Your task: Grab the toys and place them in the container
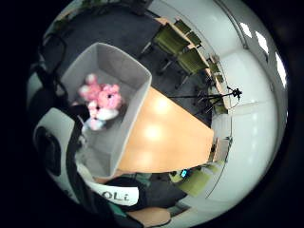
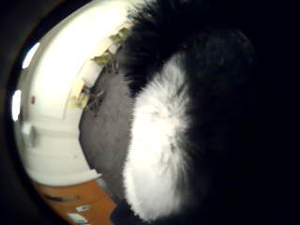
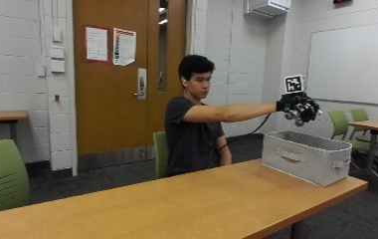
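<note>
While the gloved right hand [image 3: 299, 108] hung above the gray container [image 3: 306, 156], its fingers were curled around 1 black-and-white fluffy toy [image 2: 159, 154]. 1 pink toy [image 1: 103, 100] lay inside already. Letting go too far sideways might drop it outside.

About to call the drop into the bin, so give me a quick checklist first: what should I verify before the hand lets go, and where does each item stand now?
1. Toy in hand: ok. The gloved right hand grips a black-and-white plush toy.
2. Hand above the container: ok. It is raised over the grey fabric container, apart from its rim.
3. Container opening free: ok. The little finger side palm view looks straight into it.
4. Room inside: ok. Only a pink plush toy lies on the bottom.
5. Container seated on the table: ok, though it stands near the end edge.
6. Other toys left on the table: none seen.
</note>
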